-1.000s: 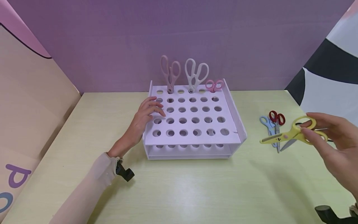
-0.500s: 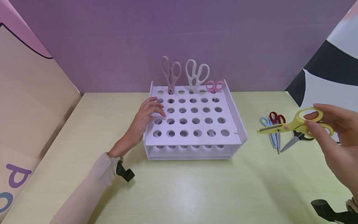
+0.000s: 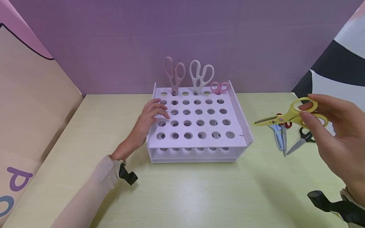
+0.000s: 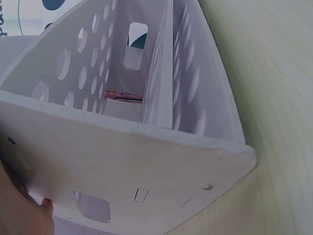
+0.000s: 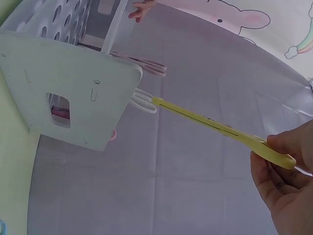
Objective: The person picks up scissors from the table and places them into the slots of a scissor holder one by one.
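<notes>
My right hand point(image 3: 336, 136) pinches a pair of yellow scissors point(image 3: 288, 117) by its handle loops, in the air right of the rack. The blades point left toward the rack; the right wrist view shows the yellow scissors point(image 5: 210, 122) edge-on. My left hand point(image 3: 145, 123) rests with relaxed fingers on the left edge of the white rack point(image 3: 192, 142), which has rows of round holes. Standing in its back row, handles up, are mauve scissors point(image 3: 174, 76), white scissors point(image 3: 200, 76) and small pink scissors point(image 3: 219, 88). The left wrist view shows the rack's side panel point(image 4: 122, 161).
On the table point(image 3: 182, 196), right of the rack, lie light blue scissors point(image 3: 278, 137), red-handled scissors point(image 3: 284, 139) and black-handled scissors point(image 3: 303, 141), partly hidden under the yellow pair. A purple backdrop point(image 3: 119, 47) rises behind the table.
My right hand has lifted the yellow scissors up and, lately, leftward toward the rack, uncovering the black-handled scissors. The left hand and the rack stay put.
</notes>
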Available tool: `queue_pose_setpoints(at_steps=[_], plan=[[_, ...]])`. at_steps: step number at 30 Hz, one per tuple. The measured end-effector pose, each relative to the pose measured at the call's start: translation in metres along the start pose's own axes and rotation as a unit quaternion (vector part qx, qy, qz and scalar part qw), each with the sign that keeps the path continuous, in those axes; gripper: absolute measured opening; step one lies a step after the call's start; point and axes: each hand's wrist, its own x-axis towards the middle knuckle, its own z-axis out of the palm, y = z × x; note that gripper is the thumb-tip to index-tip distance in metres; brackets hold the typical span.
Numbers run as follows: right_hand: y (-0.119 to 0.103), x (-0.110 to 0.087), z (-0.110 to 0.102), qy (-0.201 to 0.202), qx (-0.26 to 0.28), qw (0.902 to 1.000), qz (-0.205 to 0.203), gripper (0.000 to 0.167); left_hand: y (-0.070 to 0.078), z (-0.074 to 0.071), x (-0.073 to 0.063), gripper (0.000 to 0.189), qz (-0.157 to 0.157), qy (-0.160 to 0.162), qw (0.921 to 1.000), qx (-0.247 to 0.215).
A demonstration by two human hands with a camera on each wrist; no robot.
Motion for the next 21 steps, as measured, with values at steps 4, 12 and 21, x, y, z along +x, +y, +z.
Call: queue_pose_setpoints(at_steps=[4,12,21], plan=[[0.000,0.007,0.006,0.002,0.010,0.9998,-0.014,0.041,-0.001,0.000,0.000,0.043,0.008,0.000,0.9999,0.009],[0.000,0.025,0.020,0.029,0.022,0.9977,-0.057,0.034,-0.001,0.000,0.000,0.043,0.006,0.001,0.9999,0.010],[0.007,0.042,0.037,0.009,0.045,0.9960,-0.077,0.034,-0.001,0.000,0.000,0.041,0.000,-0.001,0.9999,0.014]])
